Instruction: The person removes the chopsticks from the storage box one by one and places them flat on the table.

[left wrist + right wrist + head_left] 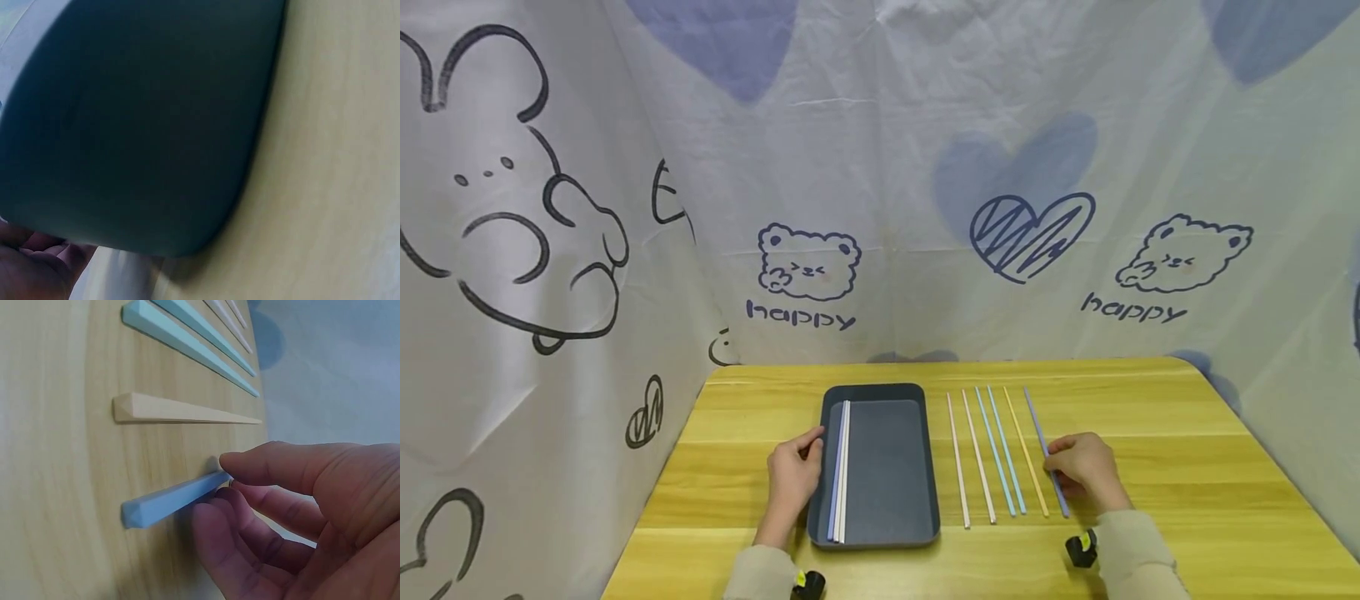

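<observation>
One slim, tapered, blue-violet, plastic-looking stick (169, 502), well right of the dark grey rectangular tray (887, 475). Judged step: picking up; next, probably calls for a level lift. Pinched in right hand (1087, 467), fingers curled nearly closed. Touching tray's left rim with left hand (793, 475), fingers partly bent; cannot tell whether gripping.

We see violet and white sticks (838, 475) in a dark grey tray (891, 479); pink, light-blue, yellow and violet sticks (995, 451) at right; a yellow wood-grained table (700, 500); a white far cloth (917, 300) with blue hearts (1030, 158).
</observation>
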`<state>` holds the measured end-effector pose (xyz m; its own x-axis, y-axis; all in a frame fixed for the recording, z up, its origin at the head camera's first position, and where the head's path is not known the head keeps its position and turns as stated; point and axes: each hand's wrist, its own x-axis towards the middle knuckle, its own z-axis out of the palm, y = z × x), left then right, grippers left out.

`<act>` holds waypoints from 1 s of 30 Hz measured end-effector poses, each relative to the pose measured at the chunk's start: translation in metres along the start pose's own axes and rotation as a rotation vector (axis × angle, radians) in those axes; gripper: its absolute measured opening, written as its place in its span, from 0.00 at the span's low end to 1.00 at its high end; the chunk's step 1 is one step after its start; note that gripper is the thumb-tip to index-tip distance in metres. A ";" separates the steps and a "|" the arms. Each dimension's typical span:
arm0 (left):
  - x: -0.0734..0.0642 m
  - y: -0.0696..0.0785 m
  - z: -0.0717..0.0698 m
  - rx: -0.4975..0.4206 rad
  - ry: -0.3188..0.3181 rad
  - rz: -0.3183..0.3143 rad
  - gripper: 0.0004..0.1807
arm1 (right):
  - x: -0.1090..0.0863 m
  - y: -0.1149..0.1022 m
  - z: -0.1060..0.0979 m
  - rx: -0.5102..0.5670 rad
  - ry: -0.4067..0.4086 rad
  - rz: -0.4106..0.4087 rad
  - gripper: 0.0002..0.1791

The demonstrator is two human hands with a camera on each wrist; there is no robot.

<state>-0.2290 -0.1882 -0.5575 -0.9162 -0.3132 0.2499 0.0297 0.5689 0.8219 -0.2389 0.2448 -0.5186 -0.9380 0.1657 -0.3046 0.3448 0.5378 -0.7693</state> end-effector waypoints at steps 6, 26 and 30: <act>-0.001 -0.001 0.001 0.001 0.012 0.003 0.12 | 0.001 -0.007 0.001 0.006 0.001 -0.041 0.20; -0.001 -0.005 0.002 -0.002 0.020 0.029 0.12 | -0.009 -0.071 0.063 0.377 -0.257 -0.069 0.26; -0.002 -0.005 0.003 -0.006 0.010 0.016 0.13 | -0.011 -0.084 0.081 0.382 -0.276 -0.076 0.26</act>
<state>-0.2283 -0.1884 -0.5633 -0.9115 -0.3118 0.2681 0.0467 0.5693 0.8208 -0.2542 0.1312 -0.4962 -0.9341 -0.1162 -0.3376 0.3129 0.1888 -0.9308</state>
